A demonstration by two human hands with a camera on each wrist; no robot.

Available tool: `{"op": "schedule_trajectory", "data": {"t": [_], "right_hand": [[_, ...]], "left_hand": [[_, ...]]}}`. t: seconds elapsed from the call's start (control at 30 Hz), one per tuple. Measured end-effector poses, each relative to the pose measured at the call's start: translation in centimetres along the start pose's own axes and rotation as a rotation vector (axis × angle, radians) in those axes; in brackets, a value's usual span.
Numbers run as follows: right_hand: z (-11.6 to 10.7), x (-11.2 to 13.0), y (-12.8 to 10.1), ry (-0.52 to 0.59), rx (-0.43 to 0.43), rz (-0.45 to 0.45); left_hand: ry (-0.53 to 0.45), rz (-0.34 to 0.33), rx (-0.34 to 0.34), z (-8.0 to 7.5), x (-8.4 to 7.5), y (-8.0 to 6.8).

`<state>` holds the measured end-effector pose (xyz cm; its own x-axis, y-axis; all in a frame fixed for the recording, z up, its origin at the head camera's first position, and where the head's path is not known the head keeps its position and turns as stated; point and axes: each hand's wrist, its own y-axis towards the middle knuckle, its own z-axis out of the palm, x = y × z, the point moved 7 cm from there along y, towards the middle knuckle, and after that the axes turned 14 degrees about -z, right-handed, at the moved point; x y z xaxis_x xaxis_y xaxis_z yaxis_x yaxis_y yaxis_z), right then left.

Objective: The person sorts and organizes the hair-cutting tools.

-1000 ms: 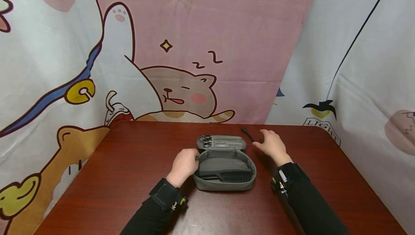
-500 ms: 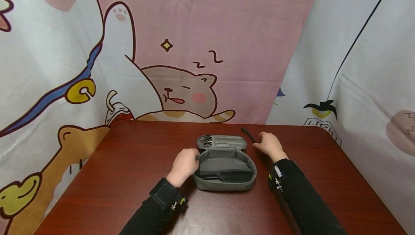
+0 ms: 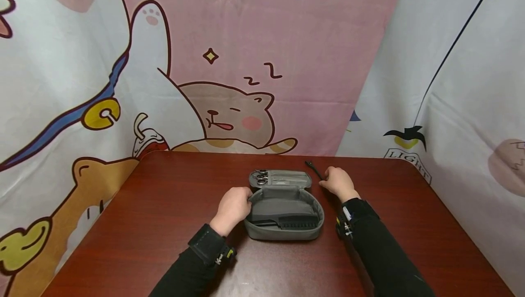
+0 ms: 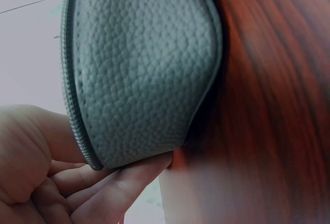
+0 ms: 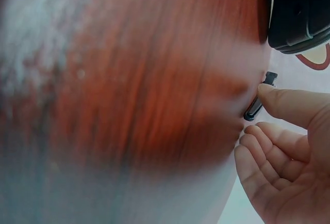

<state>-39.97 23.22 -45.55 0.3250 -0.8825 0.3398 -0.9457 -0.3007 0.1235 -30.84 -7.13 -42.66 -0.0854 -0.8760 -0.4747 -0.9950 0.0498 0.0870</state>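
A grey zip case [image 3: 283, 235] lies unzipped on the table, lid folded back. Inside rests a black comb [image 3: 297, 222]; metal scissors [image 3: 261, 177] are tucked in the lid. My left hand [image 3: 232, 210] grips the case's left rim, and in the left wrist view its fingers curl against the grained wall [image 4: 144, 74]. Right of the lid lies a slim black hair clip [image 3: 312, 168]. My right hand [image 3: 341, 183] is at its near end. In the right wrist view the thumb overlaps the hair clip [image 5: 253, 108], with a gap between thumb and other fingers.
The reddish-brown wooden table [image 3: 172, 197] has its far edge just beyond the hair clip. A cartoon-printed cloth [image 3: 320, 51] hangs behind it. Each wrist wears a black band with a small device.
My right hand has moved slightly left and closer to the hair clip, its fingers drawing in. The left hand, case and hair clip stay in place.
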Motion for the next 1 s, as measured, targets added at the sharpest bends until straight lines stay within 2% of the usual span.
{"op": "schedule_trajectory", "data": {"t": [0.37,0.57,0.7,0.83,1.0], "right_hand": [[0.7,-0.5,0.4,-0.033,-0.005,0.023],[0.7,-0.8,0.4,-0.014,-0.005,0.057],[0.5,-0.7,0.2,0.006,-0.003,0.047],[0.4,-0.7,-0.3,0.060,0.010,0.048],[-0.3,-1.1,-1.1,0.211,0.002,0.092]], "left_hand": [[0.000,-0.012,0.010,0.0,0.0,0.1],[-0.002,-0.016,0.017,0.1,0.1,0.2],[0.001,-0.010,0.009,0.0,0.1,0.2],[-0.004,-0.012,0.014,0.1,0.1,0.1],[-0.006,-0.010,0.020,0.2,0.1,0.0]]}}
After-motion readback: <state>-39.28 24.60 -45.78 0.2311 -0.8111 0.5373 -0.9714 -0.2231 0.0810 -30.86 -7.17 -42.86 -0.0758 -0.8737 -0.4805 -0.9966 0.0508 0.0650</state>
